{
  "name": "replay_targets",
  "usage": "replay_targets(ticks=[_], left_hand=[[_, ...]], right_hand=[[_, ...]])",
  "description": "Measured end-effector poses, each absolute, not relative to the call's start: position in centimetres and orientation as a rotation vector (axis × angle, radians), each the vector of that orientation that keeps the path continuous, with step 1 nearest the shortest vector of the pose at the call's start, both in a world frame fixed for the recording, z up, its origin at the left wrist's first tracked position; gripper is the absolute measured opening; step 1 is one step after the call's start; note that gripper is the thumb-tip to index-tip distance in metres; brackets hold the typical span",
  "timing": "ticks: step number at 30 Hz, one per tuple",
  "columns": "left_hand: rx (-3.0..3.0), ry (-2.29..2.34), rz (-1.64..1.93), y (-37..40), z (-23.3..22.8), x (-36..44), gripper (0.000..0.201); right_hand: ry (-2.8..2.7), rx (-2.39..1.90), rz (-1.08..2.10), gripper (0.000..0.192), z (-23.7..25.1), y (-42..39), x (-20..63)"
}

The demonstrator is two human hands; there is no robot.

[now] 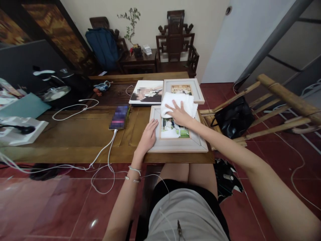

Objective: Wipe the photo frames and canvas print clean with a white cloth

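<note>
A picture frame [180,146] with a wide pale border lies flat near the table's front edge. It holds a photo [184,133] with green and white areas. At its left side, my left hand [149,135] is closed on the border, the thumb hidden. My right hand [181,114] rests with spread fingers on a folded white cloth [184,98], pressing it against the upper part of the frame. The cloth hides part of the photo and also overlaps a second pale frame [199,91] behind.
Left of the second frame lies a white-topped picture panel [149,85]. A phone [119,117] with a white cable [109,142] is on the wooden table [75,134]. A power strip [23,130] and a pot [56,95] stand left. A bamboo chair [273,115] bearing a black bag [233,117] is right.
</note>
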State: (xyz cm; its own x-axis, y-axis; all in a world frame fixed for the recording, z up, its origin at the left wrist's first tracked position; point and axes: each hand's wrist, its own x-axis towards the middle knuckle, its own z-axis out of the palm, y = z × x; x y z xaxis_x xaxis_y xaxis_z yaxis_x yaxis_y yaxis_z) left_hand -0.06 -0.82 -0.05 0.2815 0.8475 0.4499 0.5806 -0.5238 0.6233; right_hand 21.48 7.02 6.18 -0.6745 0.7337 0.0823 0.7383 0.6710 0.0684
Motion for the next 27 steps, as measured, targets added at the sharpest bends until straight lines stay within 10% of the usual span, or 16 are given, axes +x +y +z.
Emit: replay_targets(ticks=[14,27], left_hand=[[2.149,1.391,1.064,-1.2,0.9,0.6,0.04],[2.014,1.254,1.274,-2.3,1.9,0.4,0.056]], right_hand=[[-3.147,-0.9,0.496,0.066,10.4,-9.4,22.0],[-2.774,-1.224,-0.225,0.032,6.7,3.3,14.9]])
